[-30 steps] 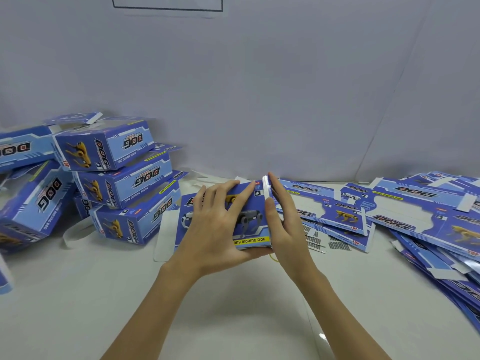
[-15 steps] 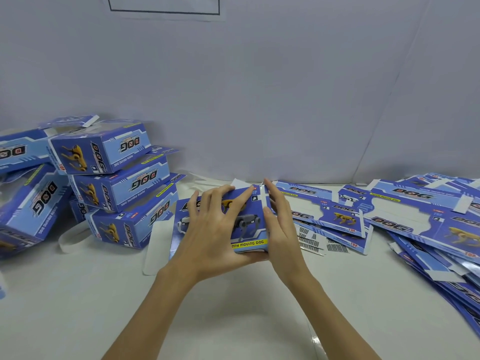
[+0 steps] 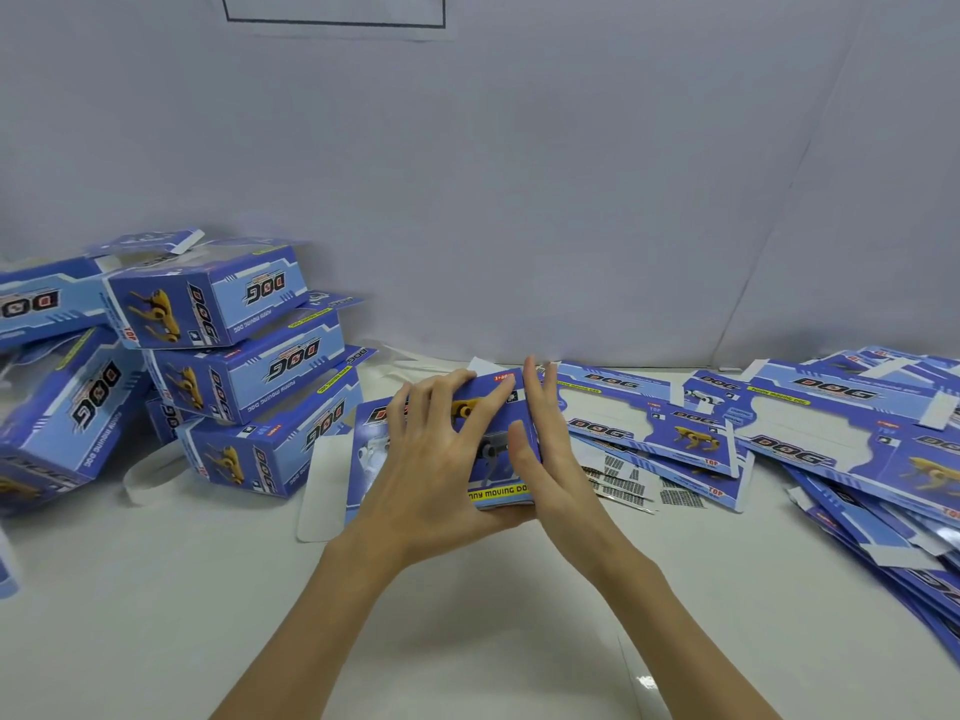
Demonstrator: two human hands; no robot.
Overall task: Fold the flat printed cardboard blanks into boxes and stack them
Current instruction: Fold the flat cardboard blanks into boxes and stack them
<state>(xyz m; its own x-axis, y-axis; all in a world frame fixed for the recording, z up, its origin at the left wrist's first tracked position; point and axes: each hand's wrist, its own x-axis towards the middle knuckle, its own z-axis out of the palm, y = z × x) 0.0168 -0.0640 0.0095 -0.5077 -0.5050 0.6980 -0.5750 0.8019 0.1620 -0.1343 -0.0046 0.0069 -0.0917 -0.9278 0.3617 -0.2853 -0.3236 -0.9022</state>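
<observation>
While the left hand spreads over the half-formed blue dog box, fingers curled on top and thumb tucked beneath to steady it at table centre, the right hand presses flat, fingers straight, against its end, likely closing the flap, between the stacked boxes and the flat blanks.

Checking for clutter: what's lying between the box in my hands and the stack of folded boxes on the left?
Head view: only a white flap of the box on the table, beside the stack.
</observation>
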